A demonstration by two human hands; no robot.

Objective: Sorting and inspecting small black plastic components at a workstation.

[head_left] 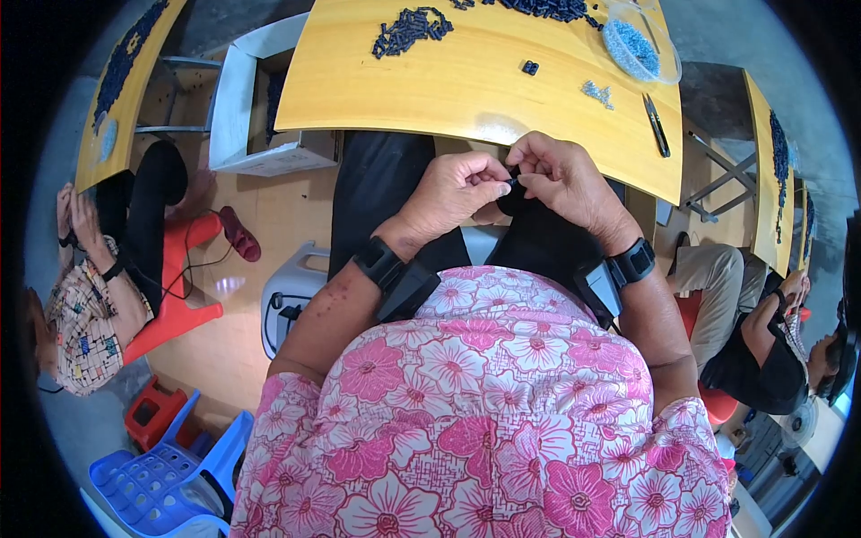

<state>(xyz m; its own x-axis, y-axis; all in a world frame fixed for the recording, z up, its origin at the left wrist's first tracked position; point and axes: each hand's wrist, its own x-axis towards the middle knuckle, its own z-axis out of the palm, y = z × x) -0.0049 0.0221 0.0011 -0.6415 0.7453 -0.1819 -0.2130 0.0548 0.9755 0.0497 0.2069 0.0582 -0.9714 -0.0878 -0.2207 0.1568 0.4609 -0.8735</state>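
Note:
My left hand [453,193] and my right hand [569,184] meet just off the front edge of the yellow table [493,94], above my lap. Thumb and fingertips are pinched together on both, around a small black piece [512,177]. Fingers cover most of that piece, so its exact kind does not show. On the tabletop beyond lie a pile of small dark tube-shaped pieces [408,34], a little dark cluster [530,67] and a few small clear pieces [596,93]. Nearer the right edge rests a slim black tool [656,125] like tweezers or snips.
A clear plastic tub [639,72] of light blue bits stands at the far right of the table. Left of the table is an open cardboard box [269,161]. People sit at other tables on both sides. A blue plastic chair [157,480] stands at the lower left.

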